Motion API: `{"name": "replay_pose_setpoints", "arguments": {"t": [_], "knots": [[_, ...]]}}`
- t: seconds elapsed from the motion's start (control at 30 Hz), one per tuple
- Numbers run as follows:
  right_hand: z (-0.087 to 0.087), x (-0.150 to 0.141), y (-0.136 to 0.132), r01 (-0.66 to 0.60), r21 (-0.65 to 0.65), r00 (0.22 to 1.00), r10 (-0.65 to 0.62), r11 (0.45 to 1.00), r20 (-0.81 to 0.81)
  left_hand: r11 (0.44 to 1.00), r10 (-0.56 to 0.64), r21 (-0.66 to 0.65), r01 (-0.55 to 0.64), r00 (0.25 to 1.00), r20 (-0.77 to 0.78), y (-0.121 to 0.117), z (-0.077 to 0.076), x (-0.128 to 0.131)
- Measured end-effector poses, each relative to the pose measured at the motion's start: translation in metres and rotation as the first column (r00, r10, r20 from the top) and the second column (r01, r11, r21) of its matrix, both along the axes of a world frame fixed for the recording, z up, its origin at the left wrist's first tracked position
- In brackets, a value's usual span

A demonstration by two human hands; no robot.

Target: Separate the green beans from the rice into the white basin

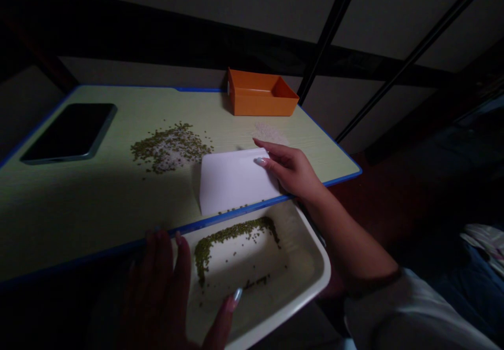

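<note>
My right hand (293, 169) pinches the top right of a white card (236, 179), which stands tilted on the table near its front edge. A few green beans lie along the card's lower edge. Below the table edge is a white plastic tub (321, 282), with small green beans (236, 229) gathered mostly along its far and left inner sides. My left hand (165, 287), in shadow, grips the tub's left side, its thumb over the inside and its fingers at the rim by the table edge.
On the pale table (98, 198) with blue edging lies a mixed pile of green beans and white grains (173, 148). Farther right are white grains (270, 132) and an orange box (262, 103). A dark-screened phone or tablet (71, 132) rests at the left. Panels (236, 3) stand behind.
</note>
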State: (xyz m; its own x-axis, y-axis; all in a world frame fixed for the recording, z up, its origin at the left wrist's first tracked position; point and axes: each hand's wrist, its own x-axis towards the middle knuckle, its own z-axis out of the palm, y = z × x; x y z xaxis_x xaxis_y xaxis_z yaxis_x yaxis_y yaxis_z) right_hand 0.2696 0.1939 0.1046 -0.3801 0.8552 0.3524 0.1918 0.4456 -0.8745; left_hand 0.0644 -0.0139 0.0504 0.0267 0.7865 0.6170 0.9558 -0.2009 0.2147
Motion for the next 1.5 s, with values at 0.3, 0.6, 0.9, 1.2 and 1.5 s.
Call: {"name": "replay_pose_setpoints", "arguments": {"t": [0.3,0.6,0.9,1.2,1.5], "knots": [[-0.001,0.001,0.001,-0.01,0.032,0.999,0.008,0.999,0.036,0.999,0.019,-0.036,-0.019,1.0,0.021,-0.002,-0.001,0.0],[0.001,0.001,-0.004,-0.059,0.012,0.997,0.059,0.998,-0.056,0.999,0.021,-0.034,-0.021,1.0,0.01,-0.004,-0.001,-0.001],[0.005,0.003,-0.01,-0.038,0.087,0.999,0.039,0.995,-0.015,0.999,0.027,-0.038,-0.025,0.999,0.043,-0.004,-0.003,-0.001],[0.002,0.005,-0.015,-0.069,-0.008,0.996,0.068,0.998,-0.059,0.999,0.03,-0.046,-0.027,0.998,0.061,-0.004,0.001,0.002],[0.002,0.01,-0.02,-0.072,0.025,0.995,0.073,0.997,-0.063,0.998,0.035,-0.055,-0.033,0.999,0.027,-0.004,-0.001,-0.001]]}}
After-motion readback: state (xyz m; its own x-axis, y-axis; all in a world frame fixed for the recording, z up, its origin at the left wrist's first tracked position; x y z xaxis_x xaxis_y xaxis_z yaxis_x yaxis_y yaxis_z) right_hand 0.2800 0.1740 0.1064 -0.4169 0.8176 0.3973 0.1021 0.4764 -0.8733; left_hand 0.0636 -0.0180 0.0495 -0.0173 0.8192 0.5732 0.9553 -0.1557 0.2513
